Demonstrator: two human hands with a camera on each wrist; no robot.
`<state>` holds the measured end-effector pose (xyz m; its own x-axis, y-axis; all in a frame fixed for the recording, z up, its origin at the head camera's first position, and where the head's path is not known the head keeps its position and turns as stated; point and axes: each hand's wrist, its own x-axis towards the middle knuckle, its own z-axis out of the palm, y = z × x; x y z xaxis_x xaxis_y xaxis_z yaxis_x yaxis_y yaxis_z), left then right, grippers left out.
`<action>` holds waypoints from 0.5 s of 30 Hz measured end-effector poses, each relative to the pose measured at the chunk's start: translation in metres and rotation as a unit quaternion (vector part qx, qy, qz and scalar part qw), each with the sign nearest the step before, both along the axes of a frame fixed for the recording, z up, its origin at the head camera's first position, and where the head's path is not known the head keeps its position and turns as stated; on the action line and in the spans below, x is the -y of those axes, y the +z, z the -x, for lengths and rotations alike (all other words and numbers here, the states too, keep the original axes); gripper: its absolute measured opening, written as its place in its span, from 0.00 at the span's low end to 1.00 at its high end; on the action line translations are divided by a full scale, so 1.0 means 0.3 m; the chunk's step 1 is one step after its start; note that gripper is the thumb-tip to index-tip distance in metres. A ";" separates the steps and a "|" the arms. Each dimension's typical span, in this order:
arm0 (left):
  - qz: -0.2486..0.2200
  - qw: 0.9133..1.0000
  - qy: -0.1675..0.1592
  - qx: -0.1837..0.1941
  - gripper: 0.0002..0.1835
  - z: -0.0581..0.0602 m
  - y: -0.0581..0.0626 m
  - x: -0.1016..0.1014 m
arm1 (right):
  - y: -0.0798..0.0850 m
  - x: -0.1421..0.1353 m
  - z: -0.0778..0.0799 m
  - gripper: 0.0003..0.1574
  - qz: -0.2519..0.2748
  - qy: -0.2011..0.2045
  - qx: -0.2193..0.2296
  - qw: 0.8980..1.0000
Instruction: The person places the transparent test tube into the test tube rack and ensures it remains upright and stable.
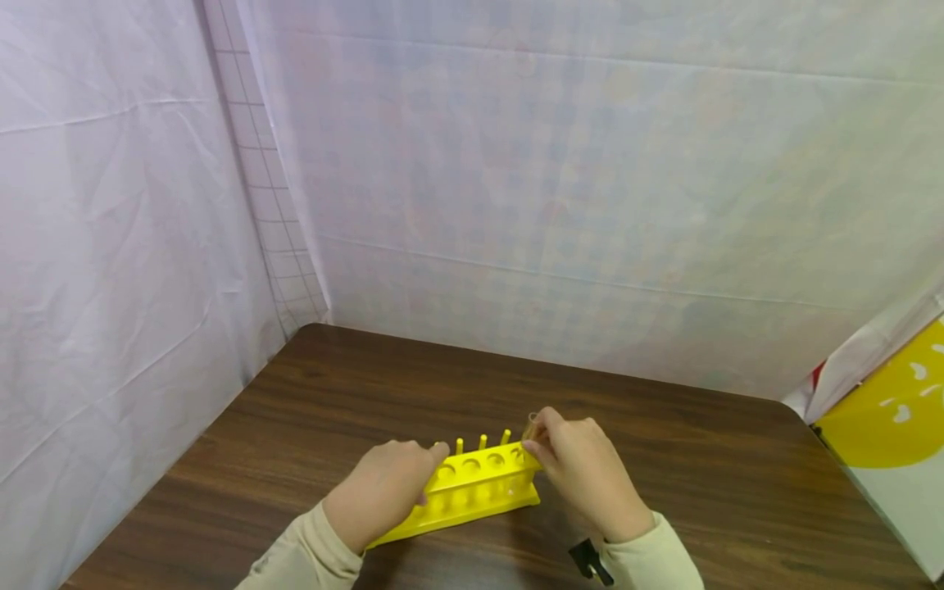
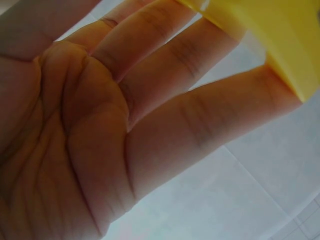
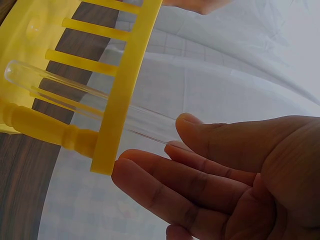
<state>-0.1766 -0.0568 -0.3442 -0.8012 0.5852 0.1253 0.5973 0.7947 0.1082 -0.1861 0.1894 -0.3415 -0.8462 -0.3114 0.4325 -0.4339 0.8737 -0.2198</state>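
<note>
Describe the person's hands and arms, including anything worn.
The left hand and right hand are bare, without gloves. The left sleeve and right sleeve are pale cream, ending at the wrists. A small black object, unclear, shows beside the right sleeve.

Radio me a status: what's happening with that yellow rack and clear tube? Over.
Left grip holding yellow rack, left end. Right grip pinching clear tube near its top. Tube slotted through rack's right end; nothing visible blocking it.
</note>
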 end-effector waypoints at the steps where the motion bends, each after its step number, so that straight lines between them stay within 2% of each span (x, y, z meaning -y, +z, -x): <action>1: 0.000 1.000 0.000 -0.001 0.22 0.000 0.000 0.000 | -0.001 0.000 0.000 0.09 -0.002 0.000 0.001 1.000; 15: 0.009 1.000 0.006 0.011 0.22 0.002 0.003 -0.002 | -0.004 -0.002 0.001 0.09 -0.009 -0.003 0.005 1.000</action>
<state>-0.1771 -0.0561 -0.3431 -0.8102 0.5781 0.0970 0.5860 0.8031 0.1079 -0.1863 0.1899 -0.3428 -0.8523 -0.3144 0.4180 -0.4266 0.8803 -0.2078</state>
